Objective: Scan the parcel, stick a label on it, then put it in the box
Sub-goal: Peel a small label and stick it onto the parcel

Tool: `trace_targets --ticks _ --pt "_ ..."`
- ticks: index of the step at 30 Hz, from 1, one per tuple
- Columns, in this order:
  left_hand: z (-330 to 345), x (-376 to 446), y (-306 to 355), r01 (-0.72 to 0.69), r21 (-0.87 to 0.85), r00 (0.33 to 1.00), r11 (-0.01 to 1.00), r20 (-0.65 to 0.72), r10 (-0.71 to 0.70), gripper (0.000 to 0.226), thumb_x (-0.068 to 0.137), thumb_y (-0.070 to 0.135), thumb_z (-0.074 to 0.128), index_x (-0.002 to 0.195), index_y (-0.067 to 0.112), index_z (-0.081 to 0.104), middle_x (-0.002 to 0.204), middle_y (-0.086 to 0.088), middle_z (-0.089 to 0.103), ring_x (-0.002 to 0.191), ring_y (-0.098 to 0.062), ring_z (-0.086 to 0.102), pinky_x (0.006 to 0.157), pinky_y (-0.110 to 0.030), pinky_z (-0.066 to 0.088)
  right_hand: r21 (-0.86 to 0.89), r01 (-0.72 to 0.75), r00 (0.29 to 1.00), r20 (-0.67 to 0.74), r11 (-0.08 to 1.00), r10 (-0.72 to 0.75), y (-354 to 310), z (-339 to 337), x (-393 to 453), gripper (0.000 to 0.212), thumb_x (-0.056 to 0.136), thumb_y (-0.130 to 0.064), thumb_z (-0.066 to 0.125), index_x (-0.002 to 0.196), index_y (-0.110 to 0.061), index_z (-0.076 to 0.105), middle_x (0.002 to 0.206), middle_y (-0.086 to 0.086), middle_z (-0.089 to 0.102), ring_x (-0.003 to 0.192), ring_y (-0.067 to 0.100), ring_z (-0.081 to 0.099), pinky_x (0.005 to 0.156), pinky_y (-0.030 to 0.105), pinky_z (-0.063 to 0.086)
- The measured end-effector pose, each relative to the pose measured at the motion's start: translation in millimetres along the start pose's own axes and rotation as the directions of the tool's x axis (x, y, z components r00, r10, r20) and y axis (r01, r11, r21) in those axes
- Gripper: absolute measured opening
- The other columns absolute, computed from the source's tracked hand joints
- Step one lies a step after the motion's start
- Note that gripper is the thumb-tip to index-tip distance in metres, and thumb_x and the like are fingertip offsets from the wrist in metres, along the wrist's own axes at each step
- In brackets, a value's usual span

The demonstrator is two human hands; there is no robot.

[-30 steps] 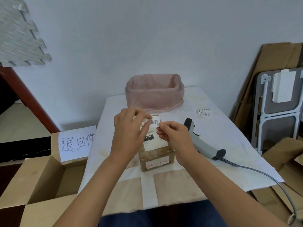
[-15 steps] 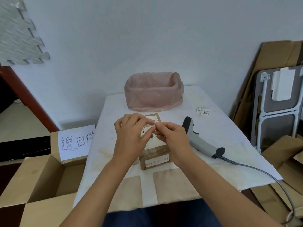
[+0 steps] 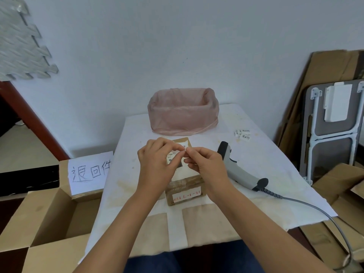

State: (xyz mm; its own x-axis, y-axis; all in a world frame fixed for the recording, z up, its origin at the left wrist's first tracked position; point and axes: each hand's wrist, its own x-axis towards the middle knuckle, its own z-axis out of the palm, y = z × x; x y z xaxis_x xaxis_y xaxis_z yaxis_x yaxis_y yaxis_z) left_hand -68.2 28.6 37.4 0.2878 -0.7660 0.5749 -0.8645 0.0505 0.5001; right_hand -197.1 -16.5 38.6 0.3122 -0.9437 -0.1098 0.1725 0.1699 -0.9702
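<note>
A small brown cardboard parcel [image 3: 186,191] with white stickers lies on the white-covered table [image 3: 256,154]. Above its top, my left hand [image 3: 157,166] and my right hand [image 3: 206,166] meet fingertip to fingertip, both pinching a small white label [image 3: 185,150]. The hands hide most of the parcel's top. A grey barcode scanner [image 3: 239,170] with a cable lies on the table right of the parcel. An open cardboard box [image 3: 49,217] with a handwritten paper sign stands at the lower left beside the table.
A bin lined with a pink bag [image 3: 183,113] stands at the table's far edge. Several loose labels [image 3: 243,133] lie at the far right of the table. Flattened cardboard and a folded table [image 3: 332,125] lean on the wall at right.
Both hands have stayed together over the parcel, working the small label between their fingertips. The camera has tilted slightly.
</note>
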Motion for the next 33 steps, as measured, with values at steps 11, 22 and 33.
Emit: trace_targets --ticks 11,22,33 --pt "-7.5 -0.2 8.7 0.198 -0.194 0.978 0.961 0.111 -0.179 0.007 0.088 0.035 0.067 0.083 0.040 0.068 0.092 0.021 0.061 0.101 -0.008 0.051 0.097 -0.051 0.041 -0.052 -0.002 1.000 -0.006 0.999 0.002 0.7 -0.4 -2.0 0.017 0.090 -0.018 0.065 0.096 -0.007 0.076 0.081 0.002 0.073 0.071 0.005 0.066 0.074 0.020 0.054" --pt "-11.2 -1.0 13.4 0.212 -0.214 0.973 0.954 0.134 -0.186 0.018 0.087 0.032 0.069 0.077 0.046 0.063 0.087 0.021 0.063 0.096 -0.008 0.055 0.091 -0.040 0.046 -0.111 0.014 1.000 -0.013 0.994 -0.016 -3.0 -0.7 -3.8 0.014 0.090 -0.018 0.064 0.095 -0.009 0.075 0.084 0.002 0.073 0.072 0.006 0.067 0.075 0.023 0.053" --pt "-15.9 -1.9 16.6 0.232 -0.245 0.969 0.941 0.144 -0.201 0.013 0.087 0.031 0.069 0.078 0.040 0.067 0.089 0.020 0.065 0.100 -0.007 0.054 0.086 -0.026 0.045 -0.126 0.036 0.999 0.000 0.991 -0.036 -7.9 0.0 -5.5 0.012 0.090 -0.018 0.065 0.091 -0.011 0.075 0.084 0.001 0.074 0.071 0.004 0.066 0.071 0.021 0.052"
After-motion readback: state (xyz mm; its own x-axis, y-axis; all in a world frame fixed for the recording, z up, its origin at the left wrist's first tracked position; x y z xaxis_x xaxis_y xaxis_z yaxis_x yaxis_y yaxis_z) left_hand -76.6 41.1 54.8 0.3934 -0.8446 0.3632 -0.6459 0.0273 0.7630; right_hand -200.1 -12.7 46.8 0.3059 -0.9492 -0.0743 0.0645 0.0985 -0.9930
